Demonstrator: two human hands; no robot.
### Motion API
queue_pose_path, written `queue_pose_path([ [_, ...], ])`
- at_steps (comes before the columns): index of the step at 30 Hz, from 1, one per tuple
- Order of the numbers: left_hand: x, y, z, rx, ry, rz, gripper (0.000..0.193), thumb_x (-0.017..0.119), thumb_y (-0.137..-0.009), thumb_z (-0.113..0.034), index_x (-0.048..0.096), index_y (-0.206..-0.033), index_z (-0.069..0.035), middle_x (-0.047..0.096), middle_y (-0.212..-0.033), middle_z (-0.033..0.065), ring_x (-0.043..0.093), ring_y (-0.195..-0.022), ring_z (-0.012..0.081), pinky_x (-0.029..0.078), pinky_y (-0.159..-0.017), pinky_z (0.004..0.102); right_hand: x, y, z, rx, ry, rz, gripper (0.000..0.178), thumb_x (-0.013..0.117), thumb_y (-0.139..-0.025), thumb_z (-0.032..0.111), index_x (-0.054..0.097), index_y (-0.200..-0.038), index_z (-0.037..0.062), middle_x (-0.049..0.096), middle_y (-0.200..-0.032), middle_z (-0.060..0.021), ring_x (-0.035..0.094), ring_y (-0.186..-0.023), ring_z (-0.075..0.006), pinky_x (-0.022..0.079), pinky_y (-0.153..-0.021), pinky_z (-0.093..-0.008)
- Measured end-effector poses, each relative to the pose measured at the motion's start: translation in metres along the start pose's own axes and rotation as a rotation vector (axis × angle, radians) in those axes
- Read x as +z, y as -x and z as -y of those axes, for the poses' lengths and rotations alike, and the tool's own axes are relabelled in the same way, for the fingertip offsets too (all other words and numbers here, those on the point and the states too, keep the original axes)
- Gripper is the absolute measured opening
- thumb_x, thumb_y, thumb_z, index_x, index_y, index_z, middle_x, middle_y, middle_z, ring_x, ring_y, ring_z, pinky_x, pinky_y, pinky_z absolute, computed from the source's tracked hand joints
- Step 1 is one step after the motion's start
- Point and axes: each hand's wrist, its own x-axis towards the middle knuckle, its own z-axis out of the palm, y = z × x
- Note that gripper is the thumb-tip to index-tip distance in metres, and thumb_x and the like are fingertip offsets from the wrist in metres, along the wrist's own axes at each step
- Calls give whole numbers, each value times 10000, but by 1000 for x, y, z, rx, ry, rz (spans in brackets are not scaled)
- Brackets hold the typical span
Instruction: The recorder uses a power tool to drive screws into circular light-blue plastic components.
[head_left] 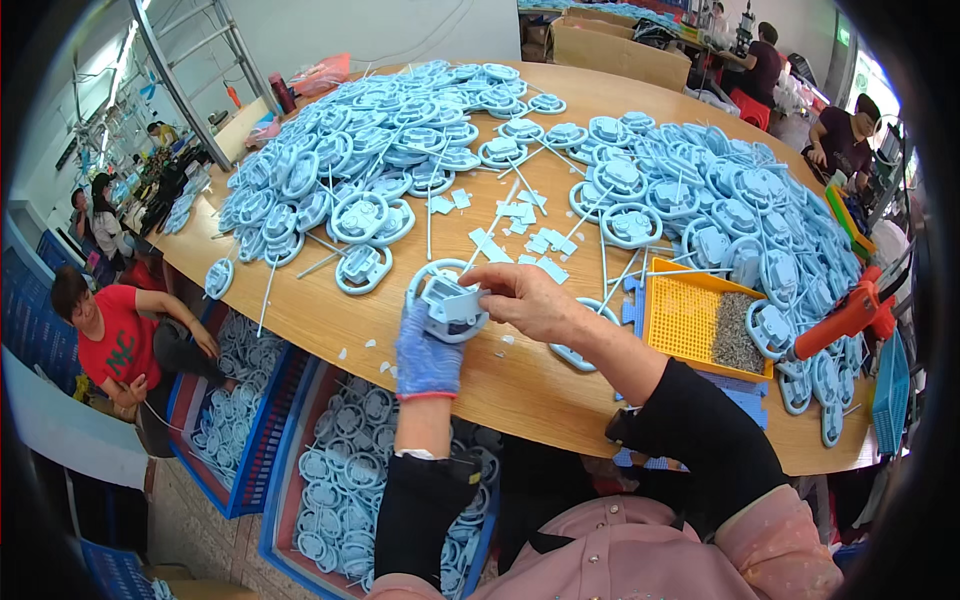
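My left hand (428,352), in a blue-and-white glove, is closed round a light-blue plastic ring-shaped part (455,308) with a boxy housing in its middle. Held above the table's near edge, the part is tilted toward me. My bare right hand (530,300) reaches over from the right, its thumb and fingers pinched at the housing's upper right edge. Whether a smaller piece sits between those fingertips is hidden. Under my right wrist, another light-blue ring part (585,335) lies on the table. Flat light-blue offcuts (520,215) are scattered beyond my hands.
Heaps of similar parts cover the wooden table (540,385) at left (350,150) and right (720,190). A yellow tray (672,315) of small grey screws stands right, beside an orange power screwdriver (840,320). Blue crates (270,520) hold more parts below. A person in red (120,335) sits left.
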Motion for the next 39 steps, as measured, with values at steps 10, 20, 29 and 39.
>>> queue_pose_path([
  [10,34,27,28,133,13,192,401,505,-959,-275,452,-1293,-61,556,-1192,165,583,-1058,293,509,-899,421,9,22,3,182,-209,-164,268,662,-854,51,536,-1086,5,571,-890,-46,601,-769,-109,503,-653,-261],
  [20,52,35,29,265,-115,157,440,617,-905,-257,465,-1260,-46,588,-1122,122,615,-994,229,542,-818,353,6,24,-9,235,-146,-309,491,809,-754,224,535,-1098,6,585,-852,-56,569,-740,-123,474,-626,-281],
  [29,46,30,4,155,-359,243,398,687,-874,-197,524,-1197,-30,610,-1077,73,609,-975,170,524,-821,300,-4,18,-20,168,-242,-191,522,815,-733,333,587,-1058,-6,652,-877,-81,601,-767,-156,487,-677,-317],
  [39,11,-90,-85,575,-1190,-121,725,807,-735,-158,444,-1341,8,478,-1312,190,490,-1193,265,449,-951,361,-129,13,-67,248,-650,-846,342,703,-864,284,538,-1058,57,614,-968,-73,614,-874,-165,525,-700,-336],
])
